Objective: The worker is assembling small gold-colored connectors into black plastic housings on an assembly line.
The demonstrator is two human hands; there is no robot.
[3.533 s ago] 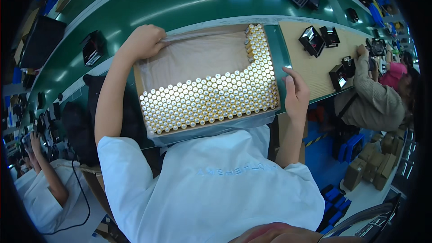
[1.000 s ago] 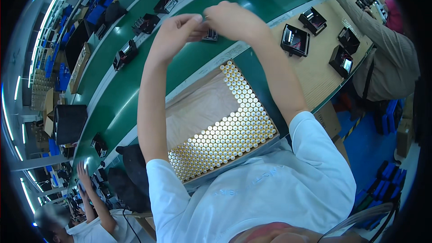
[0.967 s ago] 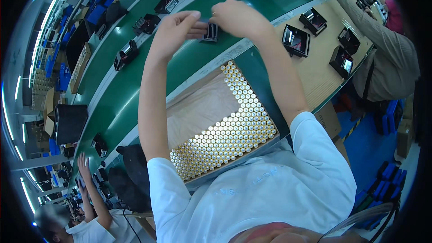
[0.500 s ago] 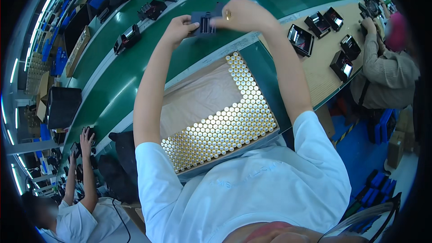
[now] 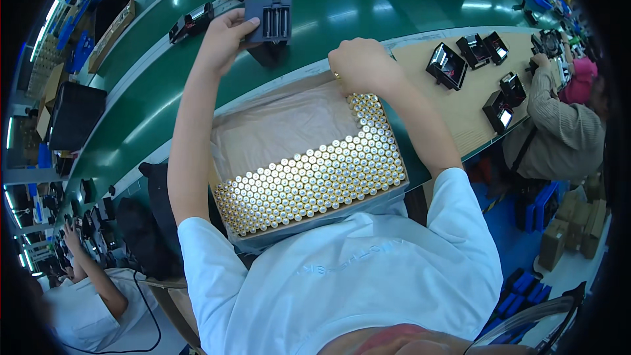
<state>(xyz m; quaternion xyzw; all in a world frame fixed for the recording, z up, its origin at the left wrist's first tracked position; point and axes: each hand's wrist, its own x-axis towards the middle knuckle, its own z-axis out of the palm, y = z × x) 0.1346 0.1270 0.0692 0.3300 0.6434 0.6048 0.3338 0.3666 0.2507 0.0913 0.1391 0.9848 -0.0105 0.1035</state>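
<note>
My left hand [image 5: 227, 33] grips a dark grey battery-powered device [image 5: 289, 21] by its left side, above the green surface. Its battery compartment, with dark upright slots, is turned up toward me; whether any cell sits in it I cannot tell. My right hand [image 5: 365, 66] is curled at the far right corner of an open carton [image 5: 299, 229] of batteries. Its fingertips are hidden, so what they hold does not show. A small gold-coloured spot shows on its finger side. Upright batteries [image 5: 315, 177] fill the carton's near part and right side; brown lining [image 5: 282, 121] shows elsewhere.
Several black devices stand along the green conveyor [image 5: 158, 108]. More black devices [image 5: 447, 66] lie on the tan board at right, where a co-worker [image 5: 555, 118] sits. Another person [image 5: 98, 302] works at lower left. A dark bag or cloth [image 5: 141, 230] lies left of the carton.
My right hand has left the device and come down to the carton's far right corner. My left hand has shifted left and up with the device, whose slots now show plainly.
</note>
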